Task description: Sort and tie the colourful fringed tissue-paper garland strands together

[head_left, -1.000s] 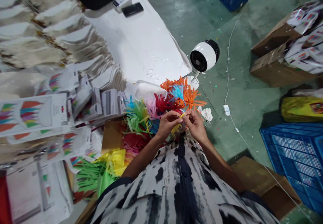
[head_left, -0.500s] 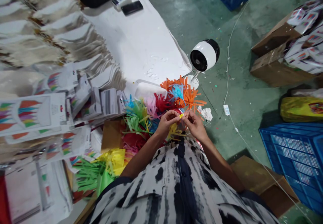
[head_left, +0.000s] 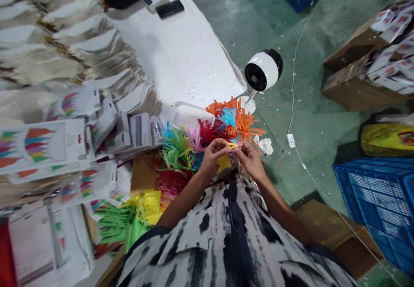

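A green floor (head_left: 304,119) spreads under everything, and on it, near the person, stands a blue crate (head_left: 371,192). The white table (head_left: 181,45) reaches away ahead, with the fan (head_left: 263,70) just beside its near corner. At the near end of the table lies a loose heap of fringed paper, an orange tassel (head_left: 241,119) at its far side and a green tassel (head_left: 174,151) toward the left. Both forearms come in low from either side of the body and converge in front of the shirt (head_left: 207,235), elbows out, wrists bent inward. The left hand (head_left: 211,157) and the right hand (head_left: 251,160) nearly meet, each grip drawn to a pinch of thumb and fingers. Below the left fingers hangs a yellow fringe (head_left: 224,163); whether it joins the piece above cannot be told. Smallest is the yellow strip (head_left: 232,145), held between the two sets of fingertips, left clamped on one end, right seemingly on the other. It looks like thin paper, so it should be nearly weightless, limp and easy to tear, best taken by fingertips at its ends with little pull.
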Available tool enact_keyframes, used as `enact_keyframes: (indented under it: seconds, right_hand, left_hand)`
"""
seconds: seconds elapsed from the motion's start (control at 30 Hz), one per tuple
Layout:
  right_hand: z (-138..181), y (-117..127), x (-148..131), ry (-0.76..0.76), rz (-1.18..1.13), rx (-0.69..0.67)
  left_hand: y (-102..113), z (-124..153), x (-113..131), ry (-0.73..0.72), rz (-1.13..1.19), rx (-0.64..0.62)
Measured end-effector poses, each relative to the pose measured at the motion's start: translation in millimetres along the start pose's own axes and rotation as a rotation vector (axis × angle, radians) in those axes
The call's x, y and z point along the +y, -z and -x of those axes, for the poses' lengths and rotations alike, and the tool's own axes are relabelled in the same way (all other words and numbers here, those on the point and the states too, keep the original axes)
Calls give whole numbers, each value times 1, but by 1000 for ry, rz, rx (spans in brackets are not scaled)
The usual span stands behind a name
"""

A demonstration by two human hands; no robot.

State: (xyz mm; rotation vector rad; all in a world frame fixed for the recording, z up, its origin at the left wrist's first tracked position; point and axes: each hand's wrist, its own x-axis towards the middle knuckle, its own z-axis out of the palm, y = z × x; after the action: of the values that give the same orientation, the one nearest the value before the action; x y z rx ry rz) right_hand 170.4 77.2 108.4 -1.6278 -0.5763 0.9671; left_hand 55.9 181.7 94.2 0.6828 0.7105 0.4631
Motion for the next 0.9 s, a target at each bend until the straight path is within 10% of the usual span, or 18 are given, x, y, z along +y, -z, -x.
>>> enact_keyframes:
  seconds: [0.9]
  right_hand:
    - [15,-5,-13,0,221,86]
  left_hand:
    - [10,3,0,-445,-508,60]
